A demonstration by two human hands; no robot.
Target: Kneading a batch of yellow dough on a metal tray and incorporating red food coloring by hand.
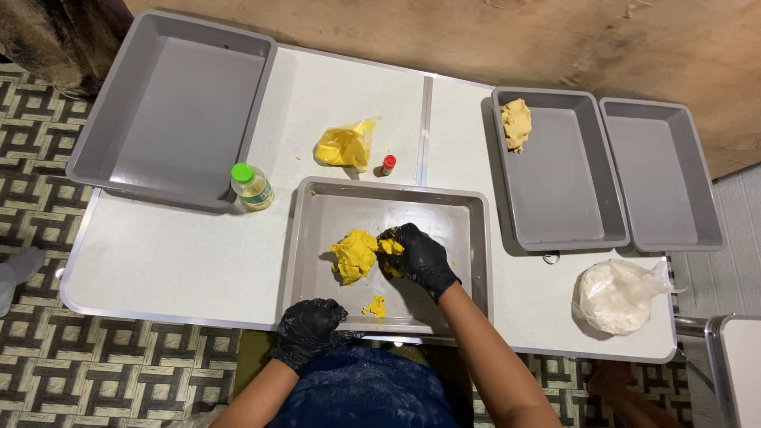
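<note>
I count four grey rectangular metal trays [317, 238]; my right hand [418, 255] pinches one yellow dough lump [354, 254], my left hand [311, 329] curls on the rim.

Can't really see the fingertips of the right hand [420, 255], they're buried in the yellow dough [355, 254]. The left hand [311, 331] covers part of the tray's near rim [372, 326]. Far right of the hands, a second table [737, 364] gets chopped by the edge. The small red-capped bottle [388, 164] beyond the hands is too tiny to make out.
</note>
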